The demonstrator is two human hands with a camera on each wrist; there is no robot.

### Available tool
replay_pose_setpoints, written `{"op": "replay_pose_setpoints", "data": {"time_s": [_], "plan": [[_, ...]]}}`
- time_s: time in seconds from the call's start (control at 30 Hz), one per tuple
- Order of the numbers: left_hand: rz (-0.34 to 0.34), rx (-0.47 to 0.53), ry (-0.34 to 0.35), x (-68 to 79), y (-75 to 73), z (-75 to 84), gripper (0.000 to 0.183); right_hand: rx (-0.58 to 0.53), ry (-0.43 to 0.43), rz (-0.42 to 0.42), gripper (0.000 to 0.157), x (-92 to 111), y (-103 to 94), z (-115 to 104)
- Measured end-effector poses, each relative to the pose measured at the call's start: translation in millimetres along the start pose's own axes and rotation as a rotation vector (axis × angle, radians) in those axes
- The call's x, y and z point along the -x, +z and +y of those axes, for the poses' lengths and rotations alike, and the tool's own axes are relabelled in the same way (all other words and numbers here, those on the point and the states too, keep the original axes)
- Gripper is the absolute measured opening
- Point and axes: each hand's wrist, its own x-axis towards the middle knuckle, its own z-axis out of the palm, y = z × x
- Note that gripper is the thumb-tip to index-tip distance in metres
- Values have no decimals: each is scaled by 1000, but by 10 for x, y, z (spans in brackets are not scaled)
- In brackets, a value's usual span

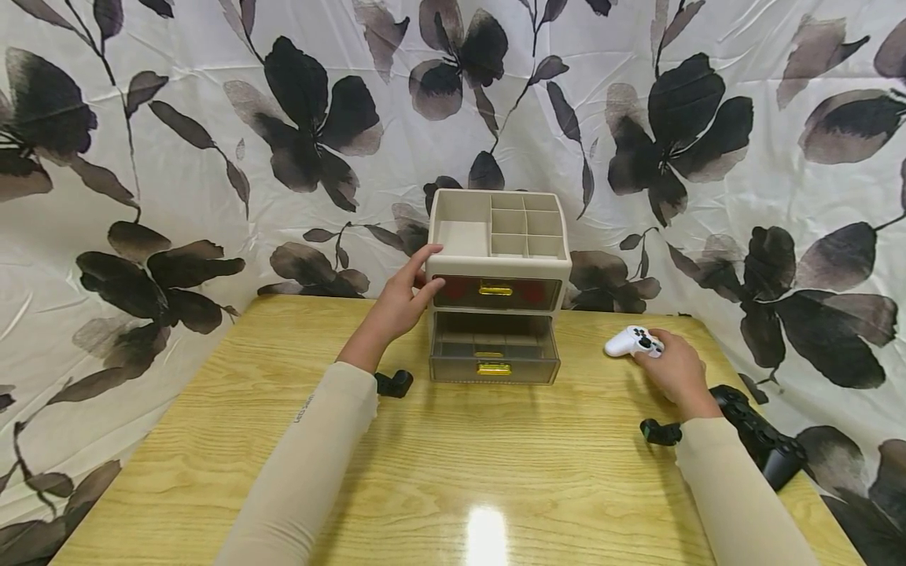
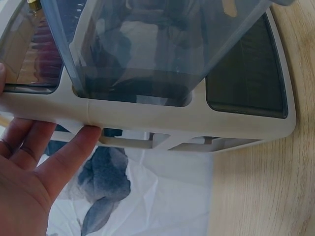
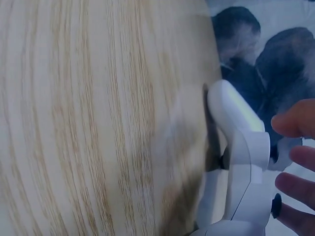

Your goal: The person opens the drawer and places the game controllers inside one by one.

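Observation:
A cream desktop organizer has an upper drawer with something red inside. The smoky see-through drawer below it is pulled out; in the left wrist view a dark drawer front shows beyond it. My left hand rests against the organizer's left side, index finger at the top edge, thumb at the upper drawer's front, other fingers extended along the side. A white game controller lies on the table at right. My right hand is at its right end, with spread fingers close beside it.
Near the right forearm lies a black game controller at the table's right edge. The wooden table reaches back to a floral cloth hanging behind. Open compartments top the organizer.

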Motion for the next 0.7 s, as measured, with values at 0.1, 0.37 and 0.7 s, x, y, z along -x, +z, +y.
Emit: {"op": "replay_pose_setpoints", "data": {"time_s": [0.1, 0.37, 0.7], "plan": [[2, -5, 1, 1, -5, -1, 55, 4, 18, -27, 66, -26, 3, 25], [1, 0, 1, 9, -20, 19, 55, 42, 53, -81, 74, -84, -3, 109], [4, 9, 12, 3, -6, -17, 55, 43, 90, -145, 79, -122, -11, 199]]}}
